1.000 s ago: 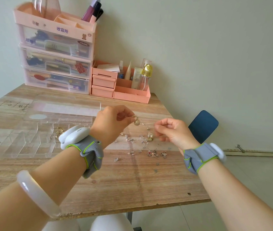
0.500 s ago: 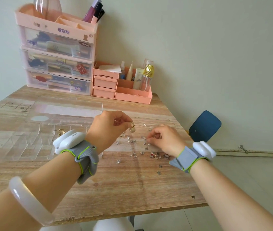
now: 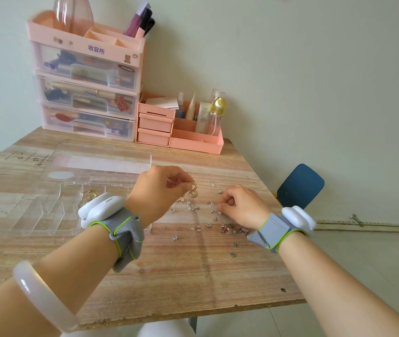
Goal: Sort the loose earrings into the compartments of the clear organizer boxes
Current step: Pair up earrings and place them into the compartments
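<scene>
We see the left hand [image 3: 155,190] pinching a pearl drop earring [image 3: 193,192] above the wooden table [image 3: 181,276], while the right hand [image 3: 239,205], fingers curled, pinches at the loose earrings [image 3: 208,215] scattered between the wrists. The clear organizer box [image 3: 47,207] lies left, partly hidden by the left wristband [image 3: 110,220]. Pink drawer units [image 3: 88,76] and a pink desk tray [image 3: 181,127] stand against the wall.

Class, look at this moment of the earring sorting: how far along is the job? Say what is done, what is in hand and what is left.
Done: very little. The clear organizer box shows only some gold hoops in one compartment. In hand: the left hand pinches a pearl drop earring above the table, and the right hand is down among the loose earrings, fingers curled on one. Left: nearly the whole scatter on the wooden table.
</scene>
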